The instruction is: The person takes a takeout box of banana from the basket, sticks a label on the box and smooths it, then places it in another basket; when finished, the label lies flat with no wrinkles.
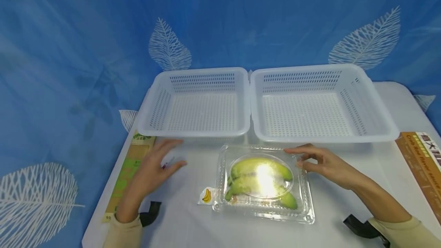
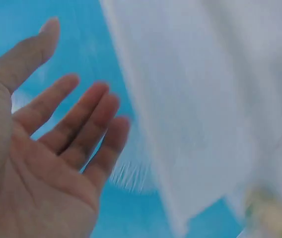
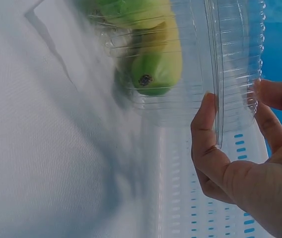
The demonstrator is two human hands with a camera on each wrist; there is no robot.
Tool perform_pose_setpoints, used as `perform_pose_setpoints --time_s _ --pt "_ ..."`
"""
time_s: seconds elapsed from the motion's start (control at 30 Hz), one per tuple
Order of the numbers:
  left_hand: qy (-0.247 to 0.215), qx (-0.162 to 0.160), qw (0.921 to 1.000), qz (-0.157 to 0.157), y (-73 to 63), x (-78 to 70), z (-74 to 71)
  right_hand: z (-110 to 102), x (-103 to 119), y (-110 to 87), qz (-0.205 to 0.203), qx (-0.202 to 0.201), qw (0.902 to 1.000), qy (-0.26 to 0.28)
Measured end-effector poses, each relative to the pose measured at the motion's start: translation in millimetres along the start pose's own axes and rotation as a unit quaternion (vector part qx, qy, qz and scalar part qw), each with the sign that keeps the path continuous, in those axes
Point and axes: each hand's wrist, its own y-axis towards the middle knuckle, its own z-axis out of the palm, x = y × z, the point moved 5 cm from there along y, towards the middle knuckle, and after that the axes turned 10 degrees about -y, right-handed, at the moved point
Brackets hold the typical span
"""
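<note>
A clear plastic clamshell box [image 1: 307, 204] lies on the white table in the head view. Inside it are yellow-green bananas [image 1: 246, 182], with glare on the lid. My right hand [image 1: 327, 167] pinches the box's right rim near the far corner; in the right wrist view the thumb and fingers of that hand [image 3: 252, 171] lie on both sides of the rim. Left of the box, my left hand [image 1: 151, 171] is held with fingers spread and nothing in them. A small card with a banana picture [image 1: 206, 196] touches the box's left side.
Two white perforated baskets, left [image 1: 194, 133] and right [image 1: 324, 139], stand side by side behind the box. A green and tan packet [image 1: 125, 181] lies at the left table edge, partly behind my left arm. A brown packet [image 1: 422, 163] lies at the right edge.
</note>
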Motion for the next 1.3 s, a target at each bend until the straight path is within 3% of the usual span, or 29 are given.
perform_pose_setpoints --time_s 0.07,0.13,0.23,0.37,0.6,0.7,0.77,0.83,0.93,1.0,1.07,1.1,1.13,1.2,1.23,1.3 --pt "-0.064 0.061 0.9959 -0.021 -12.2 -2.3 25.1 -3 1 -0.2 0.000 -0.004 1.0000 -0.003" --pt "-0.120 0.113 0.9851 -0.049 -23.8 1.0 48.0 -6 1 -0.2 0.001 -0.008 0.9999 -0.008" --pt "-0.162 0.163 0.9693 -0.087 -37.6 10.6 73.6 -8 0 0.3 0.000 -0.013 0.9998 -0.012" --pt "-0.154 0.198 0.9646 -0.081 -46.0 16.4 91.8 -9 -3 0.1 -0.009 -0.019 0.9997 -0.011" --pt "-0.130 0.243 0.9600 -0.048 -50.5 15.5 102.6 -4 -5 -2.5 -0.042 -0.039 0.9983 -0.006" --pt "-0.182 0.250 0.9481 -0.074 -54.3 18.1 100.9 -1 -6 -4.1 -0.044 -0.047 0.9979 -0.006" --pt "-0.247 0.252 0.9308 -0.095 -58.0 19.8 96.3 1 -6 -5.3 -0.042 -0.051 0.9978 -0.007" --pt "-0.332 0.254 0.9011 -0.116 -61.7 19.9 88.1 3 -6 -6.8 -0.042 -0.054 0.9977 -0.006" --pt "-0.449 0.259 0.8470 -0.117 -64.6 14.0 70.0 6 -5 -9.2 -0.055 -0.053 0.9971 -0.002" --pt "-0.499 0.259 0.8211 -0.099 -63.7 6.2 55.4 9 -2 -10.1 -0.072 -0.051 0.9961 -0.008" --pt "-0.526 0.262 0.8064 -0.065 -59.6 -4.6 41.2 11 0 -10.7 -0.084 -0.051 0.9950 -0.017" --pt "-0.533 0.263 0.8027 -0.052 -56.9 -10.5 34.9 11 2 -11.1 -0.085 -0.054 0.9945 -0.028" --pt "-0.532 0.264 0.8039 -0.035 -53.5 -16.7 28.9 12 4 -11.7 -0.084 -0.058 0.9938 -0.044" --pt "-0.517 0.266 0.8132 0.012 -44.1 -30.0 19.9 12 8 -14.1 -0.078 -0.075 0.9901 -0.090" --pt "-0.513 0.269 0.8143 0.032 -38.7 -36.8 16.9 12 11 -15.7 -0.075 -0.087 0.9869 -0.114" --pt "-0.494 0.269 0.8243 0.063 -26.6 -49.4 13.0 10 19 -19.6 -0.069 -0.120 0.9758 -0.169"
